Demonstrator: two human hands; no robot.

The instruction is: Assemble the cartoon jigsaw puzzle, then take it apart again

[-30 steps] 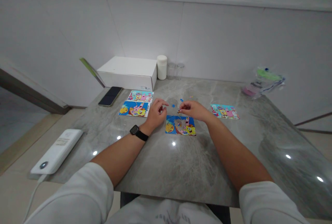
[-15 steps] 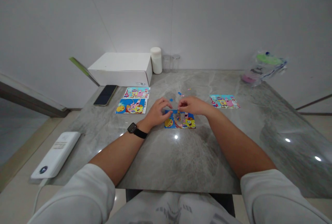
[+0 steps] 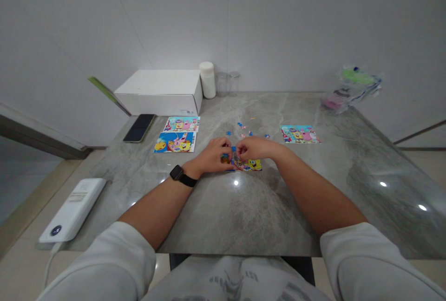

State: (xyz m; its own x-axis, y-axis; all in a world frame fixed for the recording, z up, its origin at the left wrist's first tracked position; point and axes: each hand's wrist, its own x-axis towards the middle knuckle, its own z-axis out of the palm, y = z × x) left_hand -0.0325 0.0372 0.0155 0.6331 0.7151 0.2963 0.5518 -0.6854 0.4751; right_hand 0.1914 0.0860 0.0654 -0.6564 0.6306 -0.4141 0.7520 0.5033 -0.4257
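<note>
A small cartoon jigsaw puzzle (image 3: 255, 165) lies on the table between my hands, with part of its middle appearing grey and unfilled. My left hand (image 3: 216, 154), with a black watch on its wrist, curls around the puzzle's left end. Its thumb is by the near edge and its fingers by the far edge. Over the puzzle's middle, my right hand (image 3: 255, 147) points down with thumb and fingertips pinched together. Whatever is between them is hidden. Several loose jigsaw pieces (image 3: 243, 135) in blue and pink are scattered just beyond my hands.
Two picture cards (image 3: 176, 143) lie to the left, beside a phone (image 3: 140, 127). Another picture card (image 3: 300, 134) is at the right. Along the back stand a white box (image 3: 158, 104), a white bottle (image 3: 208, 81) and clear jars (image 3: 233, 85). A power bank (image 3: 75, 208) sits front left; a plastic bag (image 3: 350, 89) back right.
My left hand has come right and down onto the puzzle's left end. My right hand has shifted toward the puzzle's middle, uncovering more loose pieces behind it.
</note>
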